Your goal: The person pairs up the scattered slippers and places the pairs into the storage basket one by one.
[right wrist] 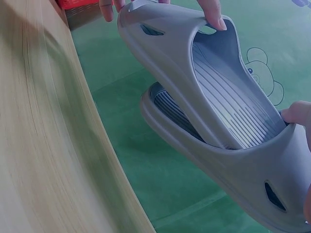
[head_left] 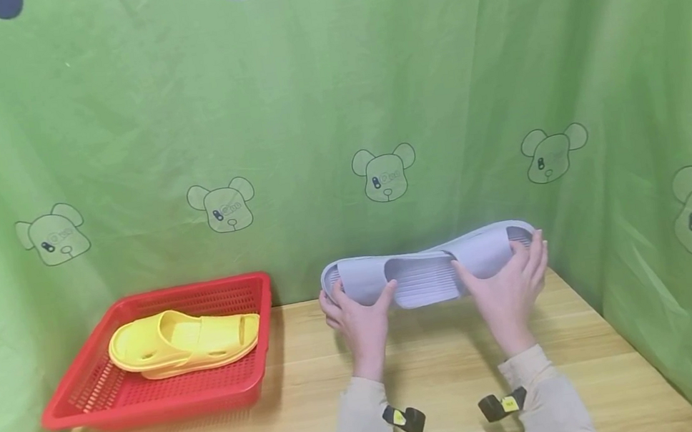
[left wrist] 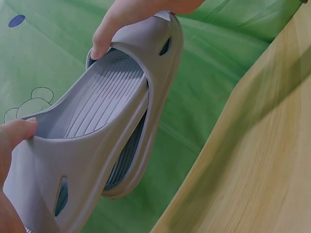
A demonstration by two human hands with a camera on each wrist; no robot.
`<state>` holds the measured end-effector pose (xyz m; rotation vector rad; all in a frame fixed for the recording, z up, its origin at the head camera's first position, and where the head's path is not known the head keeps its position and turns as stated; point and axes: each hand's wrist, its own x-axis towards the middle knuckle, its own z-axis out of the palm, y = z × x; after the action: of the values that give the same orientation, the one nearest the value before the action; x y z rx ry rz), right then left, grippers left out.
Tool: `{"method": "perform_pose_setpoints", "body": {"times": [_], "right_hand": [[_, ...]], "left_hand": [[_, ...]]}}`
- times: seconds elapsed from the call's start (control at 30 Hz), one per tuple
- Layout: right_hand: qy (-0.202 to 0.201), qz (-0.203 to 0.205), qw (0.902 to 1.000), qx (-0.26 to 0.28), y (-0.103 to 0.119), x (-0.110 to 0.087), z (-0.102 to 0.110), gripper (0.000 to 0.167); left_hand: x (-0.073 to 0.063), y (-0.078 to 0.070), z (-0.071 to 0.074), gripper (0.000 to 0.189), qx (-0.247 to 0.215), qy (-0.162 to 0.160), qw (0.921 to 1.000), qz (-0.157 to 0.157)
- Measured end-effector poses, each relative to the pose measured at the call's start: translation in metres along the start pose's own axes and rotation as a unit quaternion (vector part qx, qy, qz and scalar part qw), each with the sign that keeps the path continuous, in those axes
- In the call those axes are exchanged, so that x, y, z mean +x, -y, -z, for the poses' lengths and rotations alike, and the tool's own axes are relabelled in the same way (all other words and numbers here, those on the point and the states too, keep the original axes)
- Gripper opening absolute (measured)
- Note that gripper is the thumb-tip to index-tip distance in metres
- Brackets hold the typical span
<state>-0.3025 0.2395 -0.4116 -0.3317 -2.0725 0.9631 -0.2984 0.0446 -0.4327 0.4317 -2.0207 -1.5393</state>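
Observation:
A pair of grey-lavender slippers is held up over the far part of the table, the heel of one tucked into the opening of the other. My left hand [head_left: 359, 321] grips the left slipper [head_left: 363, 276] by its strap, thumb at the strap's inner edge and fingers around the toe end. The right slipper [head_left: 483, 251] is gripped the same way by my right hand [head_left: 510, 289]. In the left wrist view, the ribbed insole [left wrist: 102, 92] shows between the two straps. A gap between the slippers' soles appears in the right wrist view.
At the left of the table [head_left: 432, 385] stands a red plastic basket [head_left: 256, 382] with slotted walls. Inside it lie yellow slippers [head_left: 186, 340], nested together. A green curtain [head_left: 306, 105] with bear-head prints hangs behind and along both sides.

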Motion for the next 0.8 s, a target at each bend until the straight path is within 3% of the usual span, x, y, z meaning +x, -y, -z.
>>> {"method": "perform_pose_setpoints", "body": {"times": [0.8], "right_hand": [[0.007, -0.011, 0.9999, 0.001, 0.0021, -0.0007, -0.0004, 0.102]], "left_hand": [[-0.0041, -0.0004, -0.003, 0.109, 0.006, 0.009, 0.9999, 0.004]]}}
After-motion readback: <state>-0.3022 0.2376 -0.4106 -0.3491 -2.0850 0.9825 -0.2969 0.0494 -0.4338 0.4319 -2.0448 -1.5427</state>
